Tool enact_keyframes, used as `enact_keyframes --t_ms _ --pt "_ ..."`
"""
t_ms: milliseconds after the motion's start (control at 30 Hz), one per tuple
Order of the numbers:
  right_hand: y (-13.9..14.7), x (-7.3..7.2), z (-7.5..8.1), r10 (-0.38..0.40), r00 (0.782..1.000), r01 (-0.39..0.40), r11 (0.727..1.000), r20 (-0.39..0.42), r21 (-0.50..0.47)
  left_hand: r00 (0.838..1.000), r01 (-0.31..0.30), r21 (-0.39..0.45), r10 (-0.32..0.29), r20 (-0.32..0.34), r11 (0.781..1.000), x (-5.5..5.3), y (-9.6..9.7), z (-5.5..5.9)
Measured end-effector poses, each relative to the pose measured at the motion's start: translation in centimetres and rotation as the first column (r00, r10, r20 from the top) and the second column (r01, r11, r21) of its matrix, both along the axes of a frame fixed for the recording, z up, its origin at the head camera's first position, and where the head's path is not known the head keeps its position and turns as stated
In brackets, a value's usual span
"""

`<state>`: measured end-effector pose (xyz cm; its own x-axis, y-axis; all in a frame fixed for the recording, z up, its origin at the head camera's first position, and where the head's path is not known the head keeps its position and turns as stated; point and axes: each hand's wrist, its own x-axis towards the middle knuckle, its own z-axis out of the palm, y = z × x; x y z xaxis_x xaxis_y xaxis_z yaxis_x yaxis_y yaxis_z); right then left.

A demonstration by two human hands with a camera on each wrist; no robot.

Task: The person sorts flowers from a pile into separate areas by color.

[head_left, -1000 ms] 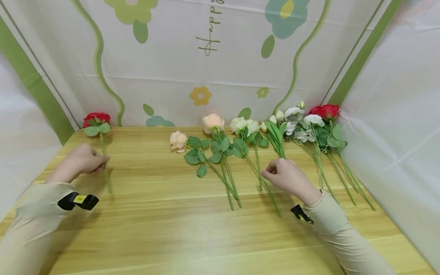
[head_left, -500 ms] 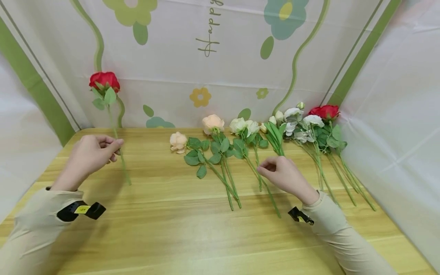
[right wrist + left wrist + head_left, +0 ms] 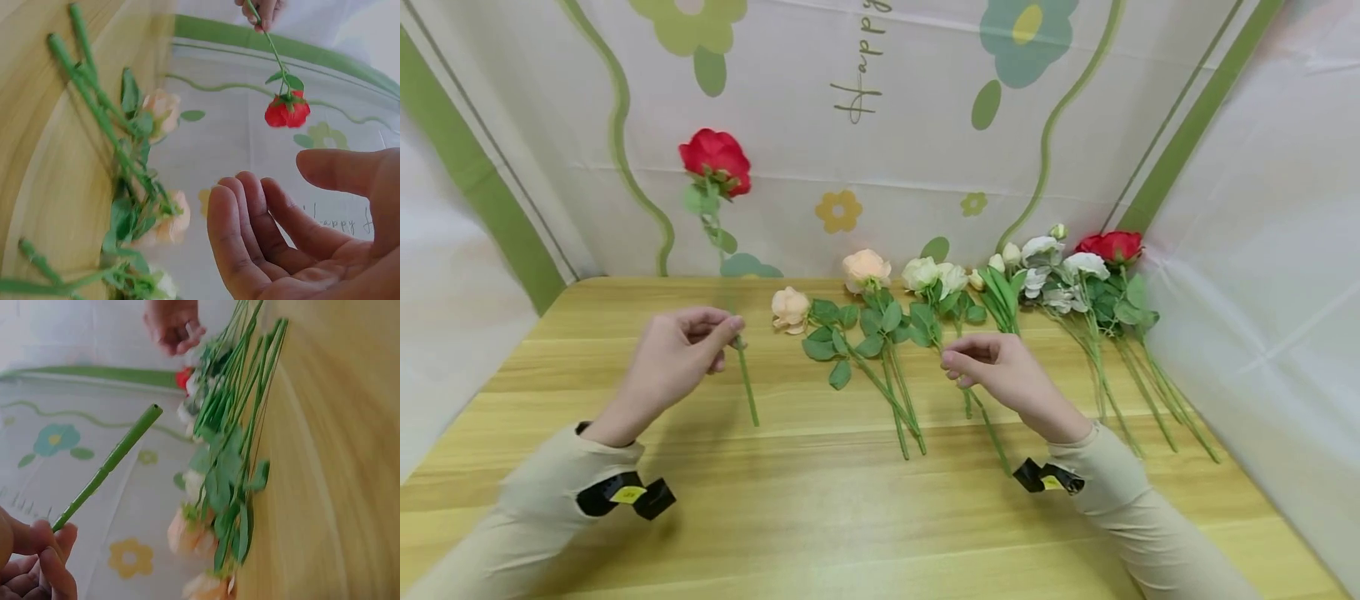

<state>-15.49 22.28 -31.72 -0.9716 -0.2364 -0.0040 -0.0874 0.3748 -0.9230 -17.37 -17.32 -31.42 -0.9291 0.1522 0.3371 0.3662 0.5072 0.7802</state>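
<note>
My left hand [image 3: 681,362] pinches the green stem of a red rose [image 3: 718,162] between thumb and fingers, holding it upright above the table. In the left wrist view the stem [image 3: 109,465] sticks out past my fingertips. My right hand [image 3: 1003,375] hovers over the stems of the white roses [image 3: 921,273]; its fingers are loosely curved, and the right wrist view shows the palm [image 3: 312,269] with nothing in it. Two peach roses [image 3: 866,268] lie between the hands, their stems crossing on the table.
On the wooden table [image 3: 820,517], cream tulips [image 3: 1003,292], grey-white flowers [image 3: 1063,271] and another red rose [image 3: 1116,245] lie toward the right. A white cloth [image 3: 775,108] printed with flowers hangs along the back edge. White sheets enclose both sides.
My left hand has lifted the red rose off the table at the left and carried it toward the middle. My right hand has shifted slightly left.
</note>
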Motion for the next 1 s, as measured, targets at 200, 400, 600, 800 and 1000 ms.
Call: enact_keyframes --t_ms 200,400,600,800,1000 --pt "-2.4 -0.2 1.6 0.03 0.999 -0.034 0.995 -0.034 -0.099 0.993 0.107 0.065 -0.104 -0.049 0.992 1.4 3.5 0.2" --pt "-5.3 0.1 3.2 0.095 0.991 -0.114 0.972 -0.098 -0.208 0.974 0.208 0.099 -0.198 -0.107 0.973 2.2 7.2 0.3" --pt "-6.6 0.4 4.1 0.113 0.977 -0.151 0.965 -0.18 -0.214 0.95 0.273 0.109 -0.25 -0.189 0.956 3.0 10.3 0.6" --pt "-6.8 0.7 4.4 0.096 0.977 -0.137 0.966 -0.188 -0.219 0.921 0.325 0.091 -0.293 -0.259 0.941 3.4 12.0 0.6" --pt "-7.3 0.8 3.8 0.124 0.976 -0.159 0.967 -0.177 -0.198 0.904 0.329 0.034 -0.304 -0.3 0.944 3.5 12.3 -0.3"
